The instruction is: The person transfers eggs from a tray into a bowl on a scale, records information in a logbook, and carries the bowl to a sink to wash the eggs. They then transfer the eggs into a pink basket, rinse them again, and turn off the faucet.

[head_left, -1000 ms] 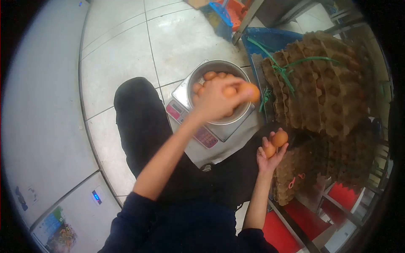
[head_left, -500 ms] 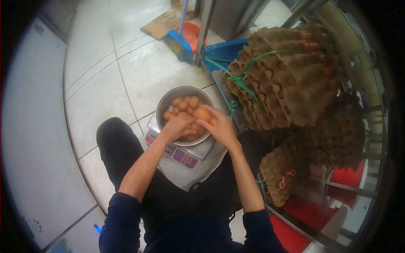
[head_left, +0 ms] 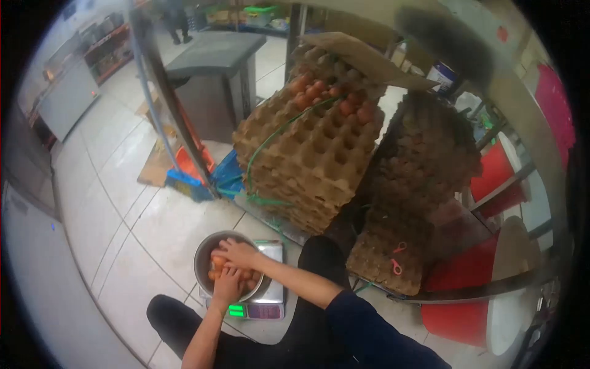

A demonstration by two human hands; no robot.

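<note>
A round metal bowl [head_left: 199, 265] filled with brown eggs [head_left: 217, 263] stands on a digital scale [head_left: 274, 294]. My right hand [head_left: 240, 253] reaches across the top of the bowl with its fingers spread over the eggs. Lower in the bowl, my left hand [head_left: 228, 285] rests on the eggs with its fingers stretched over them. Neither hand shows an egg lifted clear of the heap; the palms hide what lies beneath. Green digits glow on the scale's front panel [head_left: 236, 310].
Ahead stands a tall stack of cardboard egg trays [head_left: 295, 147], with several eggs [head_left: 316, 92] on top and green string around it. More trays [head_left: 393, 246] at right carry pink-handled scissors [head_left: 396, 265]. Red buckets [head_left: 458, 295] stand beyond. A blue-edged dustpan [head_left: 187, 183] lies left.
The view has swung up and right. My right hand, which held an egg above the bowl, now lies spread on the eggs. The scale's display now shows lit green.
</note>
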